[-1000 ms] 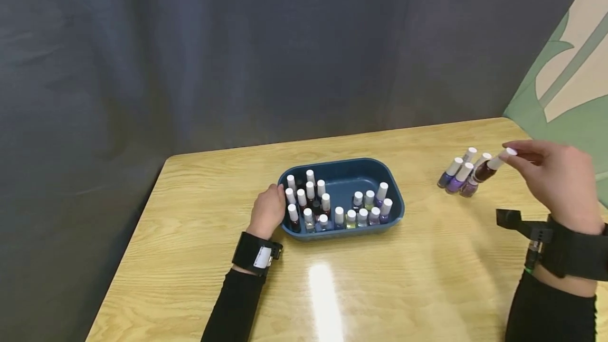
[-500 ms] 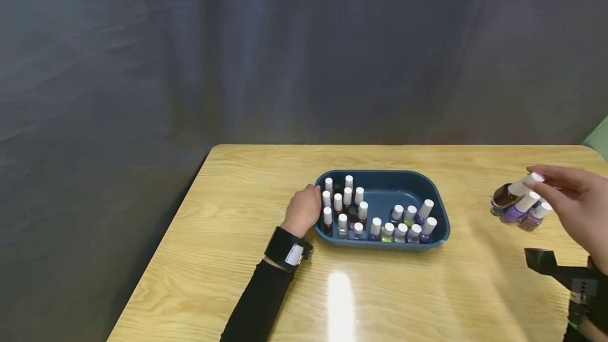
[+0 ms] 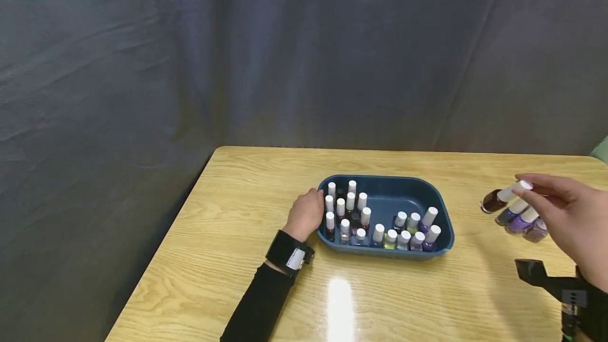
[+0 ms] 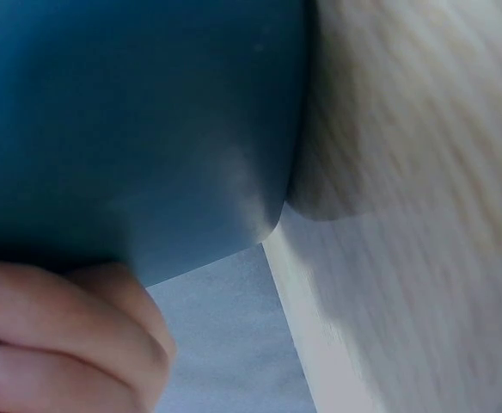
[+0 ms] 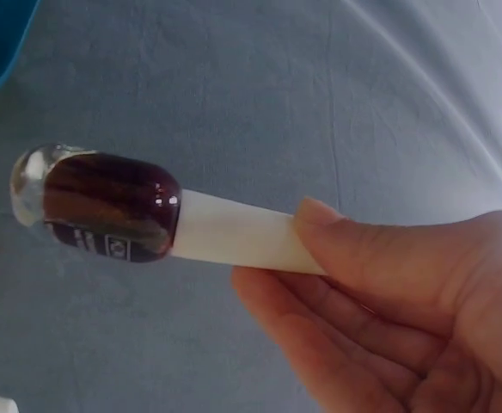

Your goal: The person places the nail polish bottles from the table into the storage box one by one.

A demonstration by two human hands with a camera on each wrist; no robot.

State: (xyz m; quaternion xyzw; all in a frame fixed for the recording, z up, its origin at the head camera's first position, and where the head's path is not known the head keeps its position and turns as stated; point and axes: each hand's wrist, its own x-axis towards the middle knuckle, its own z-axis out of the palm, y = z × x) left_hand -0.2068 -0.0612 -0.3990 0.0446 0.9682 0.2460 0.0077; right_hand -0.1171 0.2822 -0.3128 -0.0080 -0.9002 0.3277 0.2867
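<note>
My right hand (image 3: 572, 212) pinches the white cap of a dark red nail polish bottle (image 3: 493, 202) between thumb and fingers. The bottle is tilted, its glass base pointing left, as the right wrist view also shows. In the head view it is just left of a few purple and dark blue nail polish bottles (image 3: 521, 220) on the table. My left hand (image 3: 306, 215) grips the left end of a blue tray (image 3: 396, 197), with curled fingers (image 4: 70, 327) against its wall. Inside the tray, white-capped nail polish bottles (image 3: 390, 239) stand along the left and front sides.
The wooden table (image 3: 256, 278) carries the tray near its middle. A dark grey curtain (image 3: 332, 57) hangs behind its back edge. Bare tray floor shows at the back right, behind the front row of bottles.
The head view has swung right, shifting the table and tray across the frame. My right hand has moved the dark red bottle leftward off the loose bottles. The left hand stays on the tray.
</note>
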